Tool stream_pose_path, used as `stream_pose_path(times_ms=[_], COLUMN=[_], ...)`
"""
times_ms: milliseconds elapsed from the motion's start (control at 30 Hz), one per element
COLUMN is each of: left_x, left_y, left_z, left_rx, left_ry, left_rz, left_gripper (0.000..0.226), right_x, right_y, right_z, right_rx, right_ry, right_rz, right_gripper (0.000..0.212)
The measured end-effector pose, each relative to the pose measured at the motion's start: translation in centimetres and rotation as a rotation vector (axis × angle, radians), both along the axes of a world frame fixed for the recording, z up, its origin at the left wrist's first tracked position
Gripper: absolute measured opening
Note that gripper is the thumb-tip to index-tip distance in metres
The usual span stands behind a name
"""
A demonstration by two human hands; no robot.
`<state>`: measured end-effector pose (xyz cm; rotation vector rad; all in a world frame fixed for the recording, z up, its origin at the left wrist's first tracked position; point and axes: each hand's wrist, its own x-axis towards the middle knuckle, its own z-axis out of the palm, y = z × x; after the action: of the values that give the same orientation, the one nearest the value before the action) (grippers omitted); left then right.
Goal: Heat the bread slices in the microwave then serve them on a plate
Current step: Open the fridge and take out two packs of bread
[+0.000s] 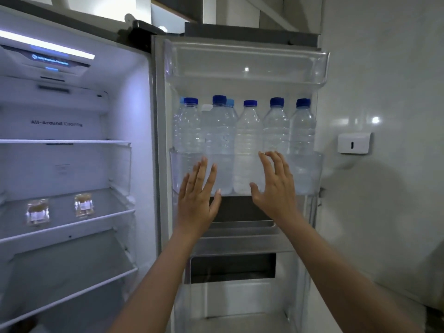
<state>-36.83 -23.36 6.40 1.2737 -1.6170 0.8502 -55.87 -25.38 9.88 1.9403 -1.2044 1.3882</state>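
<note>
hands: left hand (199, 203), right hand (276, 188) both spread, empty
bread: maybe the shelf packets (38, 211), likely soft, light; pinch edges

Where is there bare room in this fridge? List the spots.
Bare: the top door bin above the water bottles; the glass shelf above the two packets; the lower shelf under them. Crowded: the bottle bin, packed side to side.

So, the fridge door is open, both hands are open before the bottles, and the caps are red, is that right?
Not quite: the caps are blue, not red, as the head view shows. The rest stands.
</note>
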Motion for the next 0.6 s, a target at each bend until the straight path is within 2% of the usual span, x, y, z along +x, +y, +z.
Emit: stream_pose_path(times_ms=[233, 467, 600], left_x=[-0.6, 0.2, 1.4], left_y=[-0.4, 0.5, 1.0], left_z=[-0.1, -1.1, -1.8], left_rx=[0.051, 0.116, 0.121], left_ry=[-0.040, -0.014, 0.004], left_rz=[0.043, -0.031, -0.006], left_gripper=[0.059, 0.056, 0.056], right_x=[-1.2, -0.5, 1.9], right_y=[-1.7, -2.5, -2.1], right_z=[0.3, -0.5, -1.9], right_rx=[0.048, 0.095, 0.028], right_ry=[0.019, -0.052, -0.081], right_rz=[0.036, 0.084, 0.180], right_gripper=[0.070, 0.070, 0.065])
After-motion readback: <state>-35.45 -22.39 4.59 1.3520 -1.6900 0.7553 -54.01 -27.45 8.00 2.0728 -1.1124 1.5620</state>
